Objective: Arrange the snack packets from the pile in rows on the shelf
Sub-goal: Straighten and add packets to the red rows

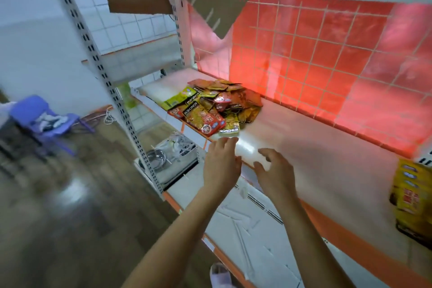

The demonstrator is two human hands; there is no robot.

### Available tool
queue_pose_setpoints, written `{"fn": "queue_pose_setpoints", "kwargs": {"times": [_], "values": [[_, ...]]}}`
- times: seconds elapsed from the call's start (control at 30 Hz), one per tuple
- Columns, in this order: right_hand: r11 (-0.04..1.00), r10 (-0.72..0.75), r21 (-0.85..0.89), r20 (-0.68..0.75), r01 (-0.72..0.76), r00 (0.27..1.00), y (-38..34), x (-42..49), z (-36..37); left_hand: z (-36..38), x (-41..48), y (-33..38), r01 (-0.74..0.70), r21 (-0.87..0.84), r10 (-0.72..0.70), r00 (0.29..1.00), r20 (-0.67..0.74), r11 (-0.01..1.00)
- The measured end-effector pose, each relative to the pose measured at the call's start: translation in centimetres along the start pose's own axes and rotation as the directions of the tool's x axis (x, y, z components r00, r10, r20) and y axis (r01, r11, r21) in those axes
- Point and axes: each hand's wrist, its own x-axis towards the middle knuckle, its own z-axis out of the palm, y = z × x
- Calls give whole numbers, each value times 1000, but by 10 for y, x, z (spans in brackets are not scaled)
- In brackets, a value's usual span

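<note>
Two bare forearms stretch up from the near edge, and both hands hover at the front lip of the shelf (315, 147). The left hand (221, 166) has its fingers fairly straight, pointing toward the pile, grip apart with nothing in it. The right hand (277, 170) is just beside it, fingers loosely curved and thumb spread. Its grip is apart too, palm down over the white board, and I cannot tell whether it touches.

And there's the pile of snack packets (219, 100), on this same shelf, beyond the left hand, toward the left end and close to the back. It's a real jumble, with packets overlapping and facing every way. On the near side a big red-and-yellow packet (201, 119) lies flat at the front edge, its long axis slanting from far left to near right. A green-yellow packet (177, 98) sits on the pile's left flank, long axis running near left to far right. A small packet printed KONGNEW (229, 131) lies closest to the left fingertips, just apart from them.

The shelf board is white and glossy with an orange front trim, backed by a red panel (304, 54) crossed by a pale grid. Yellow packets (408, 196) show blurred at the right edge. Below runs a lower shelf (233, 229), also white. To the left are a perforated upright (93, 54), a steel bowl (155, 156) lower down, a purple chair (44, 119), a dark wooden floor (58, 217) and a white tiled wall (112, 18).
</note>
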Motion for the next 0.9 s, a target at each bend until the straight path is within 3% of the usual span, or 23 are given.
{"fn": "queue_pose_setpoints", "kwargs": {"times": [0.23,0.63,0.8,0.9], "values": [[996,-35,77,23,33,999,-43,87,58,-1,88,-71,36,158,-29,999,-42,987],[972,124,-211,103,-100,987,-66,144,114,-1,143,-111,-9,218,-49,965,257,976],[985,174,-28,96,-172,980,-68,144,106,-6,147,-113,-67,196,23,976,219,978],[975,188,105,80,-195,979,-73,139,88,-7,148,-109,-67,161,21,961,276,985]]}}
